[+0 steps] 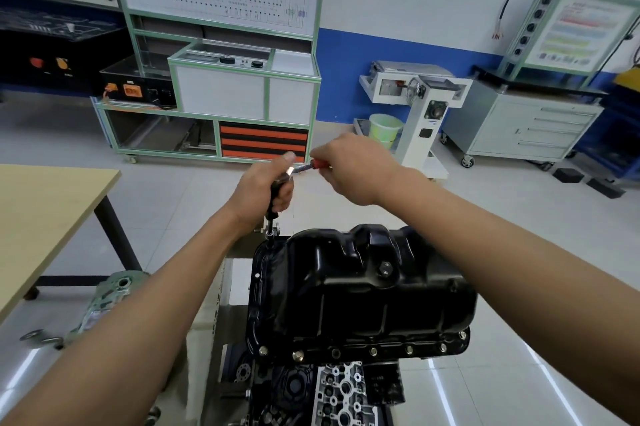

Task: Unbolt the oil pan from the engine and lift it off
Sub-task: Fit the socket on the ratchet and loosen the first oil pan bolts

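Left hand [266, 189] grips the ratchet [302, 168] head above the pan [363, 287] corner; right hand [349, 169] curls round its red handle. Table [52, 211] left, cabinet [221, 98] behind, tiled floor [519, 217].

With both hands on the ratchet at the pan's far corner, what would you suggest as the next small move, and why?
Probably swing the ratchet handle with the right hand while the left hand steadies the extension upright: the socket appears seated at the far corner of the oil pan, so loosening there seems due.
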A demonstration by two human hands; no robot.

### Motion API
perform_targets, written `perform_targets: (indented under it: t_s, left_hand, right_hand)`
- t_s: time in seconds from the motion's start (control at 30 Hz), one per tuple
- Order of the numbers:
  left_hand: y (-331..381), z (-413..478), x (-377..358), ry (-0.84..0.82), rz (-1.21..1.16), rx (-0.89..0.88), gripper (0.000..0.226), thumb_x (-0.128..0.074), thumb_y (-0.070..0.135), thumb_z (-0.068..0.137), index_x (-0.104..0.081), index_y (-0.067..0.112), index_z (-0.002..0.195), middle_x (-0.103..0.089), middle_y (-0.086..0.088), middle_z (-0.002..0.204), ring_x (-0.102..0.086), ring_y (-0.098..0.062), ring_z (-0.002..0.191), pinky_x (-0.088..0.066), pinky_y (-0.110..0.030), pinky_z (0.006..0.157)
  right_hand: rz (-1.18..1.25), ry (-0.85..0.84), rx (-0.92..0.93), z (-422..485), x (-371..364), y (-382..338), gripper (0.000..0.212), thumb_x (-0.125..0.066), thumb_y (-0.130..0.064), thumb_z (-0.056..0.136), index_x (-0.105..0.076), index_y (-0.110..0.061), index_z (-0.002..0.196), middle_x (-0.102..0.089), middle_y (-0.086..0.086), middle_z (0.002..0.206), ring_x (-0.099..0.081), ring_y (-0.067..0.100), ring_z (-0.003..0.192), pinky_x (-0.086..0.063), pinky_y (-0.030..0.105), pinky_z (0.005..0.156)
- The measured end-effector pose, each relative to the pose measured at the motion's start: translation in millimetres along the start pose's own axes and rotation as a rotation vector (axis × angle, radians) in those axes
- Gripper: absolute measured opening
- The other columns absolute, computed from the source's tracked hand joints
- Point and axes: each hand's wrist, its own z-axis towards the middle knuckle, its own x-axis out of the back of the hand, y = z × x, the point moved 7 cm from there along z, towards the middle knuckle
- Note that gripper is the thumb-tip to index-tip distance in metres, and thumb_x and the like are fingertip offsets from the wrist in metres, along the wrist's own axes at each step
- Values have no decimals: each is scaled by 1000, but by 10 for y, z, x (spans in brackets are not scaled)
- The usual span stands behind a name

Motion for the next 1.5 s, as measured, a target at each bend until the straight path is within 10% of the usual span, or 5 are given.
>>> perform_targets:
  t_s: [0.23,0.5,0.7,1.03,1.5]
  left_hand:
    - [-36,-51,67,445,-148,-90,56,-51,41,99,-48,9,53,-36,-9,58,-33,-21,53,-28,-31,52]
    - [50,62,48,26,64,-82,41,-58,44,84,-62,18,53,-57,-12,52,-50,-27,48,-36,-33,53]
    - [15,10,-224,-314,213,-10,45,-59,49,80,-66,13,54,-53,-11,49,-46,-23,47,-37,-32,54]
    - [-32,30,-53,381,-32,7,53,-46,56,88,-48,24,46,-43,1,48,-35,-14,44,-27,-31,51]
    - [69,32,-78,-227,289,-20,50,-69,57,77,-65,13,54,-66,-16,61,-58,-28,60,-44,-36,62]
  right_hand:
    - [399,-197,-1,-346,32,-570,52,-72,-54,81,-43,-26,49,-48,-32,41,-45,9,42,-28,24,46]
    - [257,-424,-37,-299,-19,-171,32,-75,-44,83,-75,-16,67,-72,2,68,-56,12,62,-50,29,66]
    - [-103,-37,-35,23,80,15,17,-58,-10,89,-66,-24,86,-64,2,86,-62,30,90,-39,33,69]
    - [280,-271,-10,-347,-45,-257,41,-67,-44,87,-65,-16,56,-66,-2,53,-61,11,56,-45,19,52]
    - [22,-238,-40,-60,92,-6,4,-72,-22,88,-74,-20,90,-67,1,85,-64,23,85,-53,34,72]
